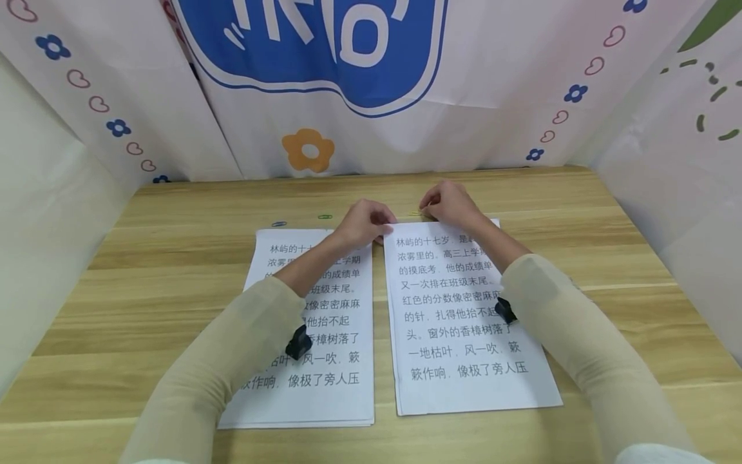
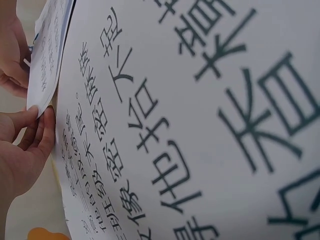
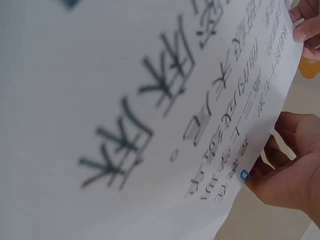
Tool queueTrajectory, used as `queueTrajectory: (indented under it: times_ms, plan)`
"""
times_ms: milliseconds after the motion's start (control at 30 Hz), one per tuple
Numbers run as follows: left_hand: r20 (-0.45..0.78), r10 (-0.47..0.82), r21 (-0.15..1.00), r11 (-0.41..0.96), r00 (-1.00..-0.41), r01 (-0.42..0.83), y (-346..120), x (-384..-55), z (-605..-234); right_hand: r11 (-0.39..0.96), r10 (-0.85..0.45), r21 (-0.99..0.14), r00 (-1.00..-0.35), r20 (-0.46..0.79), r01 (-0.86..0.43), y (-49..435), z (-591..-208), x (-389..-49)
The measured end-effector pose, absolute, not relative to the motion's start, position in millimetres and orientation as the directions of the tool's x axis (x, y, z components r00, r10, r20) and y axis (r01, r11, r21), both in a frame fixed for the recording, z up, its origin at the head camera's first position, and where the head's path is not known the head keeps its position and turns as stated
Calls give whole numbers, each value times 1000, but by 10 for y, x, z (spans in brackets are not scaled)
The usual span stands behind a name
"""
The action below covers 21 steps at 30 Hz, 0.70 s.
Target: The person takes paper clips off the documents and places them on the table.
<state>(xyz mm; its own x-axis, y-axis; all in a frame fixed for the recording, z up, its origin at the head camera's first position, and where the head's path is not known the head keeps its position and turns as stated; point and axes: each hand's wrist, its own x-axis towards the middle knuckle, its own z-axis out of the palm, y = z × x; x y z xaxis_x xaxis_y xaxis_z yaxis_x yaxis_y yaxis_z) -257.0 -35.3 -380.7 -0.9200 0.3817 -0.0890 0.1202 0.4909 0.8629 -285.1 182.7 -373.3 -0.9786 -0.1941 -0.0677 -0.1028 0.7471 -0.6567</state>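
Two paper stacks printed with large Chinese characters lie side by side on the wooden table. My left hand point(image 1: 364, 222) pinches the top left corner of the right paper stack point(image 1: 446, 386) between thumb and fingers; the left wrist view shows this corner slightly lifted. Just past that stack's top edge, my right hand point(image 1: 451, 203) has its fingertips curled together at a small yellow paper clip point(image 1: 414, 212). A blue loop point(image 3: 244, 175), like the end of a paper clip, shows on the sheet's edge near the right hand. The left paper stack point(image 1: 324, 406) lies partly under my left forearm.
A blue paper clip point(image 1: 279, 223) and a green paper clip point(image 1: 325, 216) lie beyond the left stack. Each sleeve carries a black wrist device point(image 1: 299, 343). Behind the wooden table point(image 1: 614, 270) hangs a printed cloth backdrop point(image 1: 498, 129), with white sides left and right.
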Motion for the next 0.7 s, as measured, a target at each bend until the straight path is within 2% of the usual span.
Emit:
queueTrajectory:
  times_ms: [333, 700]
  plan:
    - [-85, 380, 867, 484, -921, 120, -356, -2569, -3817, 710, -284, -672, -959, 1, -211, 1938, -3698, -2812]
    - [-77, 381, 871, 476, -922, 124, -353, -2571, -3827, 661, -333, -707, -943, 25, -252, 2049, -3662, -2737]
